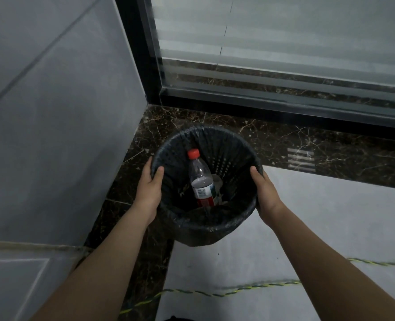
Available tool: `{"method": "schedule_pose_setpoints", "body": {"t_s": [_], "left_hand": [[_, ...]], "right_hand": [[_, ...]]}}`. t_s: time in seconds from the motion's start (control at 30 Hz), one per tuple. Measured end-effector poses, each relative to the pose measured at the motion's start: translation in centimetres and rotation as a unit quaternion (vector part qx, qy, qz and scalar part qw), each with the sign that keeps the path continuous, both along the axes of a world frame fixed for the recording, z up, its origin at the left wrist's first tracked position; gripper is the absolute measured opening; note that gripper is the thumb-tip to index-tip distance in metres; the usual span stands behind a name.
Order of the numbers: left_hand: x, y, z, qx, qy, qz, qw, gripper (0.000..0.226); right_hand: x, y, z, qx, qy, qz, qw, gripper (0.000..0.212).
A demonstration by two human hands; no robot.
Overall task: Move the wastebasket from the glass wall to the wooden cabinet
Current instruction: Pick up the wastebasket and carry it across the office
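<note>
The wastebasket point(205, 181) is in the centre of the view, in the corner where the grey wall point(53, 112) at 9 o'clock meets the glass wall point(284, 42) at 12 o'clock. It is a dark, round basket with small holes in its side, and a black plastic liner point(215, 224) is folded over its rim. It is above the dark marble strip point(330, 154) of the floor, near the black frame of the glass; I cannot tell if its bottom touches the floor or is a little lifted.

Both hands hold the basket by the rim. The left hand point(149, 181) is at 9 o'clock of the rim, with the thumb inside and the other fingers outside, closed on the edge. The right hand point(264, 189) is at 3 o'clock of the rim, also with the thumb over the edge and the fingers hidden behind the outer side.

Inside the basket lies a clear plastic bottle point(202, 181) with a red cap point(193, 154) that points to 12 o'clock; it has a white and red label and leans against the inner side.

At 6 o'clock, on the light grey floor tiles point(307, 216), a twisted yellow and green cable point(215, 291) runs from left to right. The frosted stripes of the glass wall fill the upper right part
</note>
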State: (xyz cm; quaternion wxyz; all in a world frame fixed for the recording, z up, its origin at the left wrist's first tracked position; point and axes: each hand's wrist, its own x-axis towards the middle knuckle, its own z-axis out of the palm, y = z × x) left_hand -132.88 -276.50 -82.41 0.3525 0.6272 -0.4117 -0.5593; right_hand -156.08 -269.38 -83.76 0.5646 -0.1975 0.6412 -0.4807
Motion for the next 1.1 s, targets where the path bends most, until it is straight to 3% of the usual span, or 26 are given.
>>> {"method": "schedule_pose_setpoints", "body": {"t_s": [0.37,0.63,0.83,1.0,1.1], "left_hand": [[-0.2,-0.2,0.9,0.024,0.019,0.008,0.999,0.050],[-2.5,-1.4,6.5,-0.003,0.025,-0.004,1.000,0.045],[-4.5,-0.2,15.2,0.000,0.019,-0.027,0.999,0.045],[-6.9,2.6,28.0,0.009,0.014,-0.060,0.998,0.042],[-7.5,3.3,31.7,0.008,0.002,-0.066,0.998,0.041]], "right_hand": [[-0.3,0.2,1.5,0.022,-0.040,-0.009,0.999,0.048],[-1.6,0.5,6.6,0.005,-0.065,-0.070,0.995,0.041],[-2.7,2.8,15.4,0.013,-0.068,-0.117,0.991,0.039],[-4.0,7.1,27.7,0.005,-0.092,-0.178,0.980,0.032],[-4.1,8.6,31.9,0.006,-0.089,-0.184,0.979,0.033]]}}
